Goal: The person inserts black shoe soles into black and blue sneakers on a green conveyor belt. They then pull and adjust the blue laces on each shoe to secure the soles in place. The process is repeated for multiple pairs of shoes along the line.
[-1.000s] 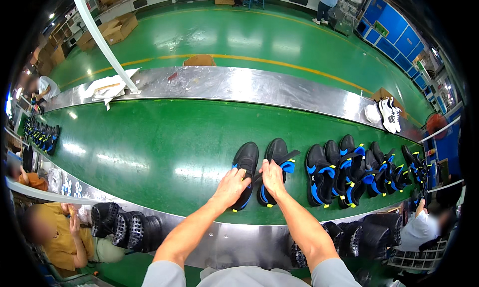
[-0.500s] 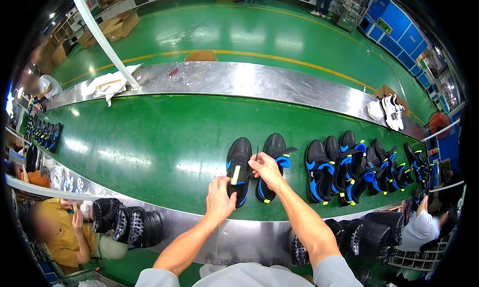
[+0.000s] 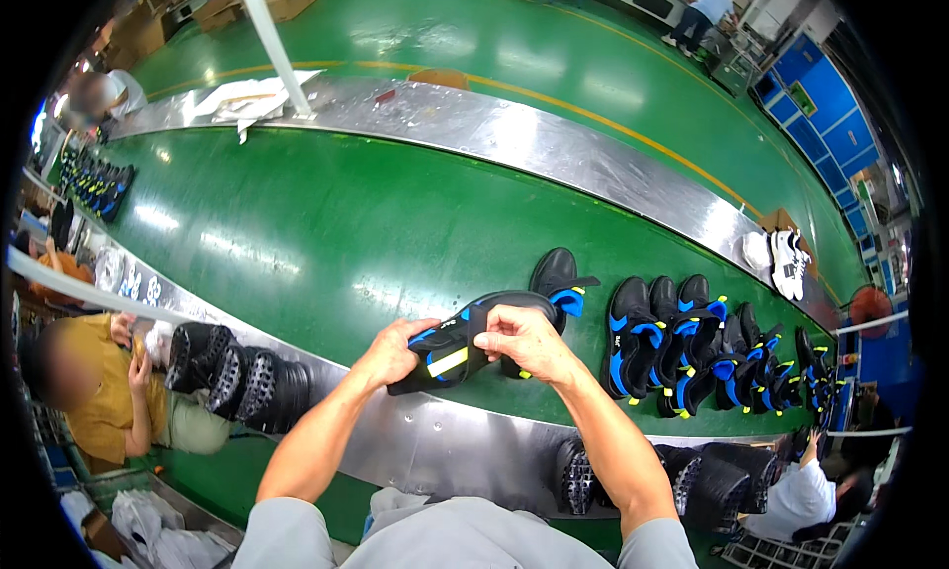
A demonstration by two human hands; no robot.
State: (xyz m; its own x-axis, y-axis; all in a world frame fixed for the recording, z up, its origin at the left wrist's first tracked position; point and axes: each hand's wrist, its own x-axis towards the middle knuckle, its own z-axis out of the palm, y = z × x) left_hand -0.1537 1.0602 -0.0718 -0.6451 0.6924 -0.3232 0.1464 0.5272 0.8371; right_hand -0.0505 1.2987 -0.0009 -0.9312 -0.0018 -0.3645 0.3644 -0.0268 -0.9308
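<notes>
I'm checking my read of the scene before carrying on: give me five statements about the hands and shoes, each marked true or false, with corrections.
1. The left hand and right hand both touch the held black shoe. True.
2. The left hand is at the held black shoe's toe. False: it is at the heel end.
3. Another black shoe rests on the green surface, beyond the right hand. True.
4. The white shoes are on the green surface. False: the white shoes are on the far metal ledge.
5. A yellow patch shows on the held black shoe. True.
</notes>
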